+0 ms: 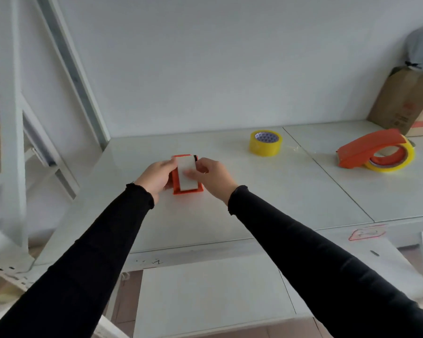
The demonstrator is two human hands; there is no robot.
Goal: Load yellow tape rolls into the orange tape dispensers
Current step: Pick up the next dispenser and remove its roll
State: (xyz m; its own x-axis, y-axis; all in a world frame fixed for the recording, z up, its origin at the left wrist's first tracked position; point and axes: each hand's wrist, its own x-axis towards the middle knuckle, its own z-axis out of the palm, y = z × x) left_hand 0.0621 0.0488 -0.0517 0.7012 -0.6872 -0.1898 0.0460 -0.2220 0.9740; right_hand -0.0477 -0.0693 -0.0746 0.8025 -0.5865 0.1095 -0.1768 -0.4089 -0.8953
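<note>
Head view, both hands (156, 175) (211, 174) gripping dispenser (187, 189)

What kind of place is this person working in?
Probably a small packing or storage workroom: a plain white table against a bare wall, white metal shelving on the left, and a cardboard box beside a loaded orange tape dispenser.

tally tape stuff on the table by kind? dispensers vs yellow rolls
Orange dispensers: 2, one held by the hands, one on the right.
Yellow tape rolls: 2, one loose, one in the right dispenser.
Total: 4
</note>
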